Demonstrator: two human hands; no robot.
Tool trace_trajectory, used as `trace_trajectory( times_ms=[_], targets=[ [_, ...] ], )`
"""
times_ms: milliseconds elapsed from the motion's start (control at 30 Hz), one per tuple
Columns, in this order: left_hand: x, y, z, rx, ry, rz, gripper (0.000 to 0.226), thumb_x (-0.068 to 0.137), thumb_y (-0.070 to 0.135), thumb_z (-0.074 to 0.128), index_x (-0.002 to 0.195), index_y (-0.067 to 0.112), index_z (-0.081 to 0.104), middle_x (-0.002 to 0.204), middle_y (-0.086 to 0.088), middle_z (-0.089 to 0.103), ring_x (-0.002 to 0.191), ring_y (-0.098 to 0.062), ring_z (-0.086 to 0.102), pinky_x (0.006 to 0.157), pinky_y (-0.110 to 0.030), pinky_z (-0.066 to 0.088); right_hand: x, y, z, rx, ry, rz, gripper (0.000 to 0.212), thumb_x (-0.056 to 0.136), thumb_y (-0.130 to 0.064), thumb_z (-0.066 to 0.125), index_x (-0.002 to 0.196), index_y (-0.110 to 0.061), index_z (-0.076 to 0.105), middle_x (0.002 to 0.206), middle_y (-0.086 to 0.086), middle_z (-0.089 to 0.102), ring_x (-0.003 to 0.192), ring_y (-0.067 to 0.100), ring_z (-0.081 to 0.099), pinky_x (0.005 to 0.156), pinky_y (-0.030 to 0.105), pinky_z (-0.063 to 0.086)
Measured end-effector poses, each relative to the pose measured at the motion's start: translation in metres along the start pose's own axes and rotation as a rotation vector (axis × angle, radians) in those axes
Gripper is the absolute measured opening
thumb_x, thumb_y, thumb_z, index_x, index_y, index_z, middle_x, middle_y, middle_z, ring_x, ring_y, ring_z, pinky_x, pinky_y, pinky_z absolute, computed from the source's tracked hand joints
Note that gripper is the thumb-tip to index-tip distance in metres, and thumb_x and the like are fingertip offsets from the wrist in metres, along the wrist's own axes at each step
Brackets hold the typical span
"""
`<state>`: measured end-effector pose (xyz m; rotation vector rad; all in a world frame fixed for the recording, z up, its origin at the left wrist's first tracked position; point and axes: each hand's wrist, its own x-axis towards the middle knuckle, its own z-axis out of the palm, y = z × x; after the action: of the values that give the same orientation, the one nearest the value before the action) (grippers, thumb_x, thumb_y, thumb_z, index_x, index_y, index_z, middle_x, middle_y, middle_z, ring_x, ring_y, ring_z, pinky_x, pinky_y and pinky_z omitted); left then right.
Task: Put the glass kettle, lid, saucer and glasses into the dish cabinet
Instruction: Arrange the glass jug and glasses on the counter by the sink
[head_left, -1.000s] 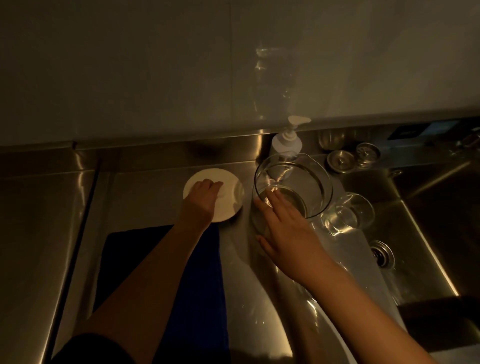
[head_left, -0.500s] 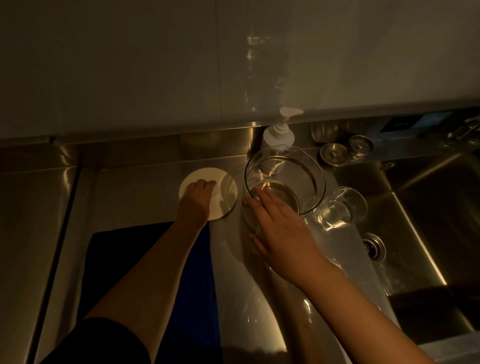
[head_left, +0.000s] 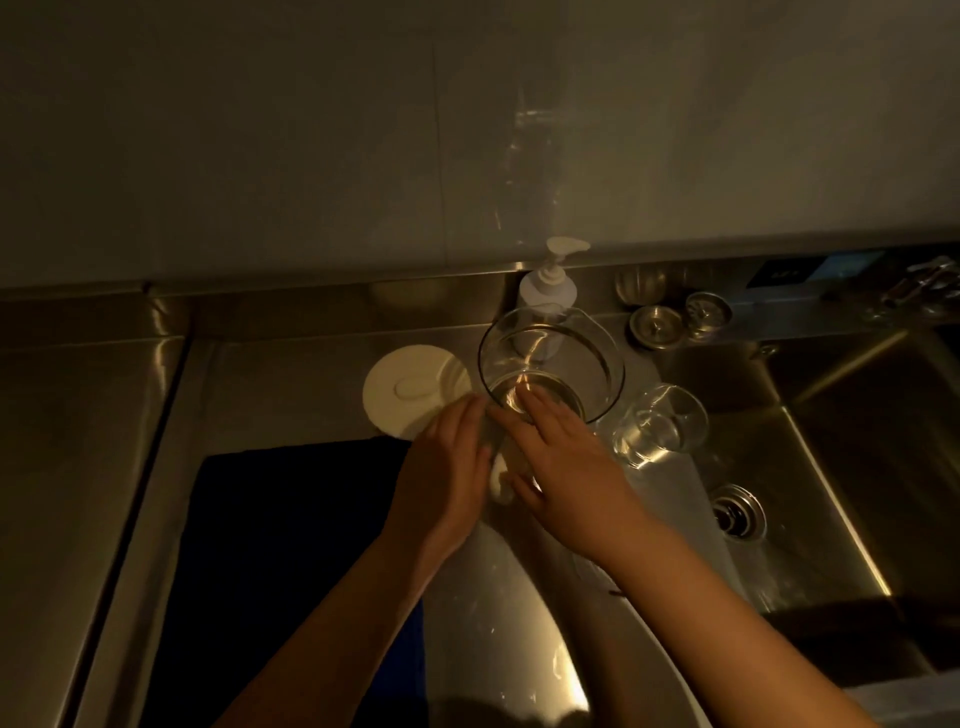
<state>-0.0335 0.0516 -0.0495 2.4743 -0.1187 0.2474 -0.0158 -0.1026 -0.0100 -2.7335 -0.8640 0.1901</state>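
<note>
The clear glass kettle (head_left: 571, 348) stands on the steel counter beside the sink, without its lid. Its round white lid (head_left: 405, 389) lies flat just to the left. A clear drinking glass (head_left: 662, 428) stands to the kettle's right at the sink's edge. My left hand (head_left: 447, 478) lies with straight fingers against the kettle's near left side. My right hand (head_left: 566, 467) reaches over the near wall, fingers spread on the glass and thumb tucked below. A small pale part (head_left: 500, 480) shows between the hands; I cannot tell what it is.
A dark blue cloth (head_left: 291, 545) covers the counter at the near left. A white soap pump bottle (head_left: 548, 291) stands behind the kettle by the wall. Two metal sink strainers (head_left: 657, 325) sit at the back right. The steel sink (head_left: 831, 467) drops away on the right.
My left hand has left the white lid and moved right to the kettle's near side. My right hand has stayed on the kettle and slid slightly lower.
</note>
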Motion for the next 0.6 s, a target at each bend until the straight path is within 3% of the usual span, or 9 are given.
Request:
trace_trajectory(
  times_ms=[167,267,367,500,533,600],
  targets=[
    [-0.037,0.037,0.011,-0.002,-0.019,0.027,0.054,0.094,0.021,0.051,0.144,0.011,0.033,0.145,-0.011,0.04,0.13,-0.021,0.043,0.104,-0.027,0.035,-0.041,0.019,-0.002,0.011,0.062,-0.015,0.066,0.089,-0.024,0.058,0.147,-0.013,0.028,0.157,0.01,0.01,0.142,0.02,-0.006,0.113,0.028,-0.007],
    [-0.042,0.047,0.02,0.062,-0.014,0.012,0.059,0.09,0.022,0.06,0.143,0.011,0.036,0.146,-0.012,0.039,0.127,-0.021,0.047,0.102,-0.023,0.039,-0.065,0.036,0.002,0.02,0.04,0.032,0.069,0.091,-0.031,0.055,0.149,-0.019,0.019,0.158,0.003,-0.004,0.145,0.019,-0.009,0.117,0.031,0.002],
    [-0.043,0.05,0.026,0.157,-0.009,0.003,0.061,0.085,0.015,0.066,0.14,0.005,0.04,0.145,-0.017,0.04,0.126,-0.027,0.049,0.099,-0.033,0.048,-0.083,0.051,0.007,0.013,0.005,0.068,0.072,0.091,-0.04,0.053,0.15,-0.025,0.014,0.158,0.001,-0.01,0.143,0.016,-0.012,0.115,0.03,0.0],
    [-0.046,0.049,0.036,0.273,0.024,0.097,0.06,0.072,0.002,0.076,0.126,-0.008,0.052,0.129,-0.03,0.052,0.113,-0.041,0.058,0.082,-0.046,0.057,-0.101,0.066,0.015,0.032,-0.043,0.063,0.073,0.091,-0.044,0.051,0.15,-0.026,0.012,0.158,0.0,-0.012,0.141,0.012,-0.016,0.11,0.024,-0.006],
    [-0.045,0.048,0.041,0.303,0.042,0.107,0.06,0.074,0.003,0.075,0.127,-0.007,0.051,0.131,-0.03,0.05,0.115,-0.042,0.056,0.084,-0.048,0.055,-0.105,0.069,0.017,0.029,-0.051,0.065,0.073,0.092,-0.046,0.05,0.15,-0.026,0.011,0.158,0.0,-0.012,0.141,0.013,-0.015,0.109,0.024,-0.007],
    [-0.044,0.046,0.049,0.347,0.021,0.029,0.062,0.085,0.008,0.064,0.14,0.003,0.038,0.148,-0.021,0.033,0.132,-0.039,0.039,0.105,-0.048,0.039,-0.111,0.074,0.021,0.026,-0.064,0.075,0.074,0.092,-0.048,0.048,0.151,-0.026,0.009,0.158,0.001,-0.011,0.144,0.016,-0.012,0.109,0.024,-0.006]
  ],
)
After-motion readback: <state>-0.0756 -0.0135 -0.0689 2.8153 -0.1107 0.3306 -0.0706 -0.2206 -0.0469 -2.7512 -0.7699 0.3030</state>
